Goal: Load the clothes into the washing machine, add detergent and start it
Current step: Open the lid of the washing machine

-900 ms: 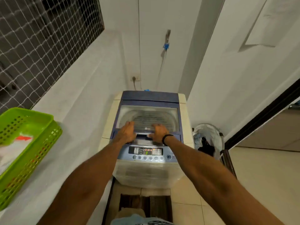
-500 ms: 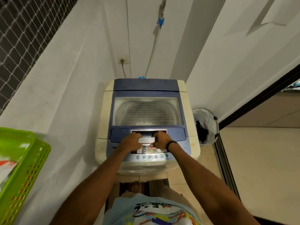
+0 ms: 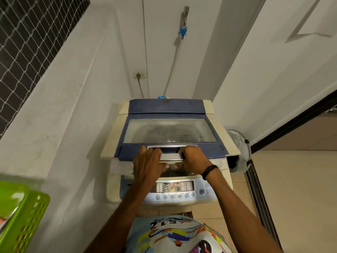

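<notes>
Change: both hands have come off the flat top of the lid (image 3: 169,130) and back onto the lid handle (image 3: 171,157), and the view has closed in on the washing machine (image 3: 217,115). Left hand (image 3: 147,163) grip is clamped on the handle's left end, and right hand (image 3: 195,159) grip is clamped on its right end, fingers curled round it. The front edge of the lid now sits raised off the body, with a dark gap showing under the handle just above the control panel (image 3: 175,187); half a second ago that edge was still down.

Meaning: the lid-opening step has started, and the lid is cracked but not folded back. The drum is only visible through the glass, and what is inside can't be read. No loading yet. The green basket (image 3: 36,207) sits on the ledge at lower left, well apart from the machine, with pale contents (image 3: 12,198) too blurred to call clothes. No detergent is visible. Panel buttons untouched.
</notes>
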The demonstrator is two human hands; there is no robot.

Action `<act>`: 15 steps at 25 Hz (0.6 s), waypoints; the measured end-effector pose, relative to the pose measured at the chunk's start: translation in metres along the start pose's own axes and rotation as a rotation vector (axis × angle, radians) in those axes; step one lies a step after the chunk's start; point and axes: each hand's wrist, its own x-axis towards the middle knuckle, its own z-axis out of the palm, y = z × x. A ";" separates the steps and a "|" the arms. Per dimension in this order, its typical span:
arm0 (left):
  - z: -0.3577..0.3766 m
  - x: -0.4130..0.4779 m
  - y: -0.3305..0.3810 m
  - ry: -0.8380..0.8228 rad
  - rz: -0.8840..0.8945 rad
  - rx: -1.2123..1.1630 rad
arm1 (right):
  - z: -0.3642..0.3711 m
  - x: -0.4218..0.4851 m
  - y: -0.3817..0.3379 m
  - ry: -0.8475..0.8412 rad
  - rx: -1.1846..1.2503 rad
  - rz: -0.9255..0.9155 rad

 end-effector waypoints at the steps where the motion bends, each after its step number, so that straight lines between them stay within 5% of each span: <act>1: -0.014 0.008 0.002 0.099 -0.002 -0.019 | -0.021 0.002 -0.002 0.044 0.030 -0.025; 6: -0.068 0.065 0.000 0.543 -0.008 0.020 | -0.106 0.043 -0.002 0.506 -0.021 -0.190; 10: -0.090 0.145 0.007 0.617 -0.076 -0.035 | -0.149 0.109 0.002 0.794 -0.150 -0.082; 15: -0.108 0.249 0.003 0.657 -0.120 -0.007 | -0.192 0.202 0.005 0.865 -0.093 -0.023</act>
